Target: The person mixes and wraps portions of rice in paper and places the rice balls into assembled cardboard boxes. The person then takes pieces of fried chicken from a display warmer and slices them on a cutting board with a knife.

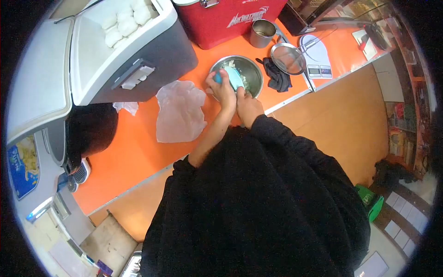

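Close to the table's front edge stands a metal bowl with small white pieces inside. Over it, a smooth turquoise oval thing is held tilted; its exact kind I cannot tell. My left hand is closed round its left side, with the thumb and fingers bent about it. My right hand is closed at its near end, fingers curled by the bowl's front rim. Part of the bowl's inside is hidden by the hands. A crumpled translucent sheet lies flat left of my left forearm.
A grey cooler with white wrapped bundles stands left, a red cooler behind. To the right are a metal cup, a sieve, a dark cloth and a kitchen scale on the orange table.
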`<state>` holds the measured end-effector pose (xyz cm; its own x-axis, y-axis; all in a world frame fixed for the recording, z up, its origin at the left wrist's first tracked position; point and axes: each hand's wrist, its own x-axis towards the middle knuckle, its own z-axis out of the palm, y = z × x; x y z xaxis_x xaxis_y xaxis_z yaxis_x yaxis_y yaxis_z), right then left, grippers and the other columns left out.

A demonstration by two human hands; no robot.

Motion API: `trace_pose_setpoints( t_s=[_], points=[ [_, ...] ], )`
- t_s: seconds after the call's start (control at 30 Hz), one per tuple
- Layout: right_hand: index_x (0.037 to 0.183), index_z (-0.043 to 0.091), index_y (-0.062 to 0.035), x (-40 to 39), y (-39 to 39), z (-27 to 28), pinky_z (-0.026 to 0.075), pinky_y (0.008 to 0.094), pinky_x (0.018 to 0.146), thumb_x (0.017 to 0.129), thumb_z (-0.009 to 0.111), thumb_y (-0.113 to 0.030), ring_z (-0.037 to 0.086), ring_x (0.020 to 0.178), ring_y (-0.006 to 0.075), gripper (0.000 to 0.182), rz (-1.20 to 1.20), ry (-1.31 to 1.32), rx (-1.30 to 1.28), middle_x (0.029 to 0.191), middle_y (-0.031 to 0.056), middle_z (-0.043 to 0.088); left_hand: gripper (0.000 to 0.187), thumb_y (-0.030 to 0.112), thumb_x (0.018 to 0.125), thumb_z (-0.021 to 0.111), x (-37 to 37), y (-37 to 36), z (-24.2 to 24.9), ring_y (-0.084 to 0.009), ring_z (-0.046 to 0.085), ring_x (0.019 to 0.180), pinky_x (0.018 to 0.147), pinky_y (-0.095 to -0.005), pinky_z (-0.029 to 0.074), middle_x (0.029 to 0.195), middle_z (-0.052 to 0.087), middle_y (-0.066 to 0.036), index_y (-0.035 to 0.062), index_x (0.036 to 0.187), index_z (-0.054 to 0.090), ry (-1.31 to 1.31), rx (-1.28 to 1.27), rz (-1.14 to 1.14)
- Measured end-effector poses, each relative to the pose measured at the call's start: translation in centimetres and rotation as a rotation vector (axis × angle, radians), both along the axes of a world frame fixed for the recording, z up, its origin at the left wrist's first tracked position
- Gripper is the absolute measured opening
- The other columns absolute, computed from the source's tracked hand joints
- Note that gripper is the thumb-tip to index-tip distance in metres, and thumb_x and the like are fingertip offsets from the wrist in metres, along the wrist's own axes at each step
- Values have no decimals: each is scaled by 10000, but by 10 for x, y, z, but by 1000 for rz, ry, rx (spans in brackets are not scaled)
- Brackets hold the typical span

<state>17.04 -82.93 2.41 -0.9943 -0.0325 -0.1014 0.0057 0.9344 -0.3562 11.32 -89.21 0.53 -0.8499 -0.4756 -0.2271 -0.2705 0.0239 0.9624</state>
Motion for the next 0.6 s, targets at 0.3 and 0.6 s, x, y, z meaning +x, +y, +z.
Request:
trace_pose_setpoints(
  t_s=[0.3,0.6],
  points=[
    [762,457,-26,-32,93,29,429,404,427,850,420,-324,536,443,269,313,-199,-205,-604,480,127,486,467,449,796,527,-11,-25,-17,-207,385,1001,804,-359,387,1063,343,-71,71,1043,409,134,581,-199],
    [691,546,23,-30,40,14,478,433,605,886,273,-322,578,722,389,481,-62,-193,-170,694,248,572,367,427,796,523,-8,-33,0,-221,421,1026,636,-474,480,1063,402,-39,173,1032,402,-13,647,-237]
  ],
)
